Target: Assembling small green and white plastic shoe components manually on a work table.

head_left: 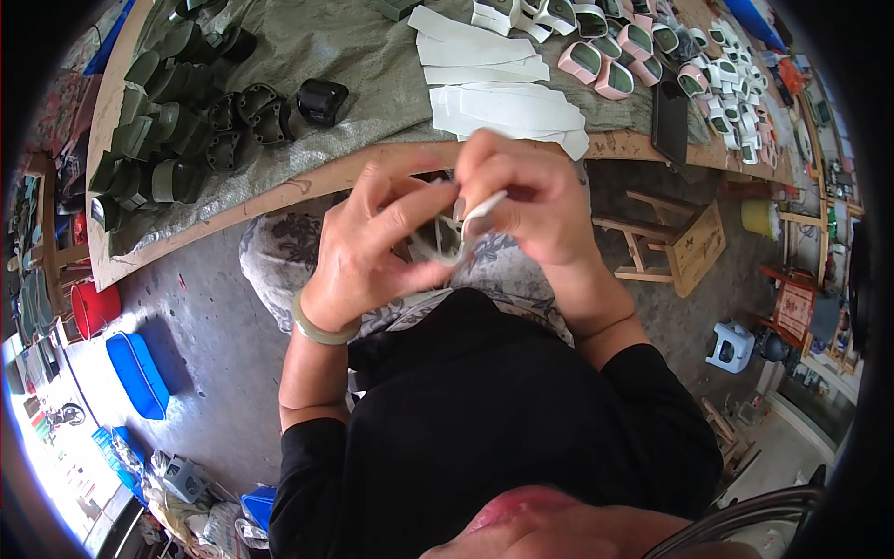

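Observation:
My left hand (358,228), a pale bangle on its wrist, is closed around a small white-rimmed hollow piece (449,244) with a dark green inside. Facing it, my right hand (538,191) pinches a white strip (486,212) against the rim of that piece. The fingers hide much of both, and some edges are blurred. Just beyond my hands, a fan of flat white strips (503,110) lies on the cloth-covered table. Further right stand several pink-and-white hollow pieces (615,80) with dark green insides.
Dark green curved pieces (172,126) and black frames (265,112) fill the table's left side. A dark flat phone-like slab (669,121) rests on the wooden table edge (363,158). Below are a wooden stool (698,247), a blue tub (138,374) and a red bucket (95,309).

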The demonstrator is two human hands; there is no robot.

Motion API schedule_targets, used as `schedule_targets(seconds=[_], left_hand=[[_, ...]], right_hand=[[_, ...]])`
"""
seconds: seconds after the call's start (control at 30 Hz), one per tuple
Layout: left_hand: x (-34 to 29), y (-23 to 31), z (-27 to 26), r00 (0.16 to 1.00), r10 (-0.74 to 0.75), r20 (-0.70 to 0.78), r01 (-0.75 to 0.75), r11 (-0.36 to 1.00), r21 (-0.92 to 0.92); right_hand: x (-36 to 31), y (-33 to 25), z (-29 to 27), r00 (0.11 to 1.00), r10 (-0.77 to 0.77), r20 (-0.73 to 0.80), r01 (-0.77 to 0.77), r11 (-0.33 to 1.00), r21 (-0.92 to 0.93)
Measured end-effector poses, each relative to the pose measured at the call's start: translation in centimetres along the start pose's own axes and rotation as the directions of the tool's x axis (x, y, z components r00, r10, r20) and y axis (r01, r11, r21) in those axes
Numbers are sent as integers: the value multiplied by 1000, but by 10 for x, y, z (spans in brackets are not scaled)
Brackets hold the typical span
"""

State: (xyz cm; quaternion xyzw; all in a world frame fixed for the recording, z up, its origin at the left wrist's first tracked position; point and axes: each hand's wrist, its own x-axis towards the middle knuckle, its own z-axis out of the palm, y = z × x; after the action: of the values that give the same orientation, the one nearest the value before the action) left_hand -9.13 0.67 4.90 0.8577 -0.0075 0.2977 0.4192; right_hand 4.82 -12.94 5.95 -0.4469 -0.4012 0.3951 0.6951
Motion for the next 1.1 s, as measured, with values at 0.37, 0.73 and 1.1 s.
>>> schedule_targets(seconds=[0.37,0.73,1.1], left_hand=[[-29,-7,32,913,-379,-152,283,855,-435],[-24,-15,40,944,-232,-235,151,936,-317],[-22,-18,45,930,-253,-267,110,884,-455]], right_hand=[[2,17,1,996,81,-33,-87,974,-208],[9,9,1,991,130,-40,-136,958,-251],[10,12,-6,986,161,-48,-166,974,-151]])
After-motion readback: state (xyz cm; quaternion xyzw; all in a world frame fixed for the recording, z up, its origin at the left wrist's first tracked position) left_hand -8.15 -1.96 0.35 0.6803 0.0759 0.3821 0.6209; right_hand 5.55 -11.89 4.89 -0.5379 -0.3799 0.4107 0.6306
